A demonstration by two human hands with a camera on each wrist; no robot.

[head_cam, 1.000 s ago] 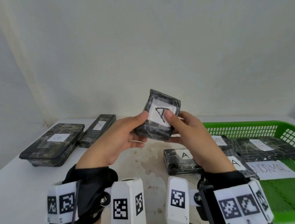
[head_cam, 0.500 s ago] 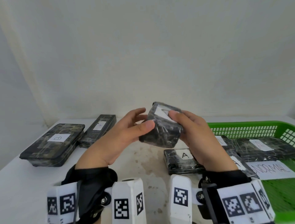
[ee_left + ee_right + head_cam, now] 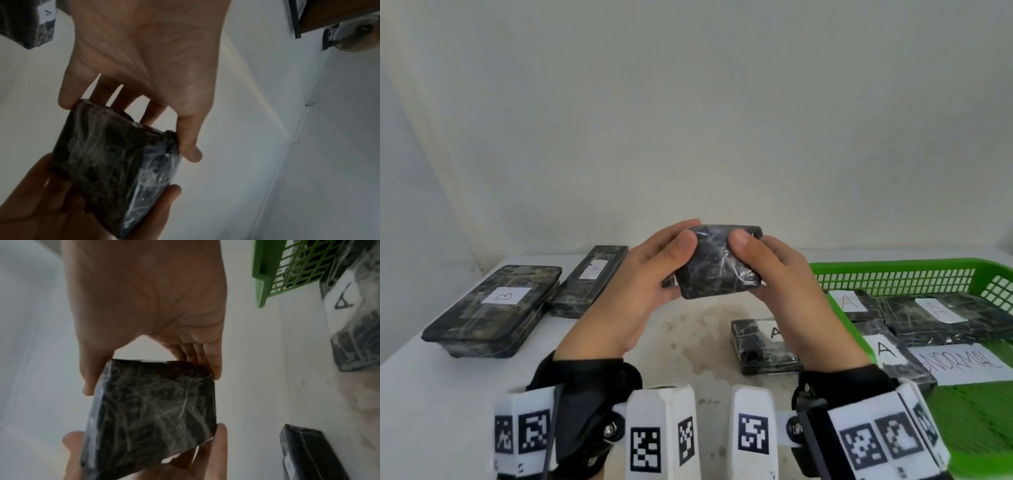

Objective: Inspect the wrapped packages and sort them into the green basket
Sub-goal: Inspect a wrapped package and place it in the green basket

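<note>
Head view: both hands hold one small wrapped package (image 3: 717, 263) in the air above the bench (image 3: 448, 394), in front of the person. The left hand (image 3: 635, 291) grips its left end, thumb on the near face and fingers behind. The right hand (image 3: 787, 291) grips the right end in the same way. The face turned to the camera is dark, wrinkled film; no label shows on it. On the bench to the left lie a large flat package marked B (image 3: 493, 308) and, just beside it, a narrow package with a white label (image 3: 592, 284). Below the right hand lies a package marked A (image 3: 760, 346), close to the green basket (image 3: 893, 270). Inside the basket are more packages marked A and a paper sheet (image 3: 969, 365) with handwriting.

Left wrist view: the left hand (image 3: 144, 53) is closed on the package (image 3: 111, 162), thumb on one edge and fingertips on the far edge. The right hand (image 3: 51, 207) supports the lower end. This picture is dim.

Right wrist view: the right hand (image 3: 144, 296) clamps the package (image 3: 152, 415) between thumb and fingers. The left hand (image 3: 185, 456) holds the opposite end. The basket's corner (image 3: 265, 274) and a labelled package (image 3: 353, 321) lie to the right, on the bench.
</note>
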